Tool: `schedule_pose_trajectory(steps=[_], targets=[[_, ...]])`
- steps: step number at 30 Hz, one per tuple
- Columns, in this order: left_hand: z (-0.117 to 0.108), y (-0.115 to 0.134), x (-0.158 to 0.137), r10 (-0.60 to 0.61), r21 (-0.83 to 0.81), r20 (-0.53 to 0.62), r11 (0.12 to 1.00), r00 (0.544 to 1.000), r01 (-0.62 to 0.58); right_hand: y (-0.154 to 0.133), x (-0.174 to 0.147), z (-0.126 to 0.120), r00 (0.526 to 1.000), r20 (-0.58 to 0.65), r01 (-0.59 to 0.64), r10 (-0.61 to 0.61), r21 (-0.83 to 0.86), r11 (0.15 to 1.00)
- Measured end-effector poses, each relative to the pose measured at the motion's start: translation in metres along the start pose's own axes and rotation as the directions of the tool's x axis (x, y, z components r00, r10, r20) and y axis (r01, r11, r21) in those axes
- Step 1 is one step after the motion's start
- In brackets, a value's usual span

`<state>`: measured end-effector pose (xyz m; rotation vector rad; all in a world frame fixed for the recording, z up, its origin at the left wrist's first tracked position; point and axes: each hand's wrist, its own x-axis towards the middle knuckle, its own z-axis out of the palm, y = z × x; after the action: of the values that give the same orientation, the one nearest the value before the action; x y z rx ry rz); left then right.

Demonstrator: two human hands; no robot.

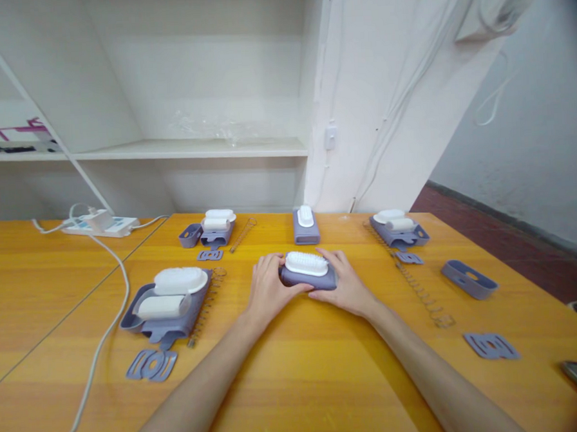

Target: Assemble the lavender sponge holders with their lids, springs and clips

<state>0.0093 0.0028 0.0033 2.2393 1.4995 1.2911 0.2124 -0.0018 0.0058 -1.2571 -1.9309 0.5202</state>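
Observation:
My left hand (271, 283) and my right hand (346, 284) are closed around the two ends of a purple-grey plastic box (316, 281), low over the middle of the table. On top of that box lies an oval white brush (306, 263), its bristles facing up. My thumbs come together along the near side, and my palms hide the box's ends. Straight behind it stands a similar purple-grey box (307, 235) with a white brush (305, 216) on it.
At the left, a purple-grey case (178, 325) carries a white brush and a white roller (162, 307). A spring (207, 304) and slotted plate (152, 365) lie beside it. Similar sets sit farther back. A loose frame (470, 279), plate (491, 346) and power strip (100, 224) also lie there.

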Motion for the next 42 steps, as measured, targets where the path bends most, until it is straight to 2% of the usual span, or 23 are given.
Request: schedule_pose_trajectory(steps=[8, 19, 24, 29, 35, 38, 42], targets=[[0.002, -0.005, 0.000, -0.003, -0.184, 0.018, 0.983, 1.000, 0.006, -0.002, 0.000, -0.001, 1.000, 0.017, -0.009, 0.009, -0.020, 1.000], [0.002, -0.005, -0.001, -0.025, -0.154, 0.041, 0.988, 0.999, 0.031, -0.002, -0.001, 0.000, 1.000, -0.005, -0.016, 0.016, -0.022, 1.000], [0.002, 0.003, 0.000, -0.118, -0.103, -0.011, 0.988, 0.993, 0.116, 0.001, -0.001, 0.004, 1.000, -0.011, 0.021, -0.021, 0.009, 1.000], [0.000, 0.006, 0.002, -0.216, -0.146, -0.108, 0.969, 0.970, 0.200, -0.001, -0.002, 0.006, 1.000, 0.002, 0.028, -0.028, 0.001, 1.000], [-0.002, 0.005, 0.004, -0.237, -0.192, -0.133, 0.959, 0.962, 0.209, -0.004, -0.003, 0.004, 0.999, 0.009, 0.037, -0.036, -0.012, 0.999], [-0.002, 0.005, 0.005, -0.253, -0.224, -0.147, 0.950, 0.956, 0.217, -0.003, -0.003, 0.002, 0.997, -0.041, 0.070, -0.069, 0.002, 0.998], [-0.004, 0.004, 0.005, -0.297, -0.280, -0.169, 0.929, 0.940, 0.243, 0.000, -0.002, -0.001, 0.980, -0.185, 0.080, -0.070, 0.050, 0.996]])
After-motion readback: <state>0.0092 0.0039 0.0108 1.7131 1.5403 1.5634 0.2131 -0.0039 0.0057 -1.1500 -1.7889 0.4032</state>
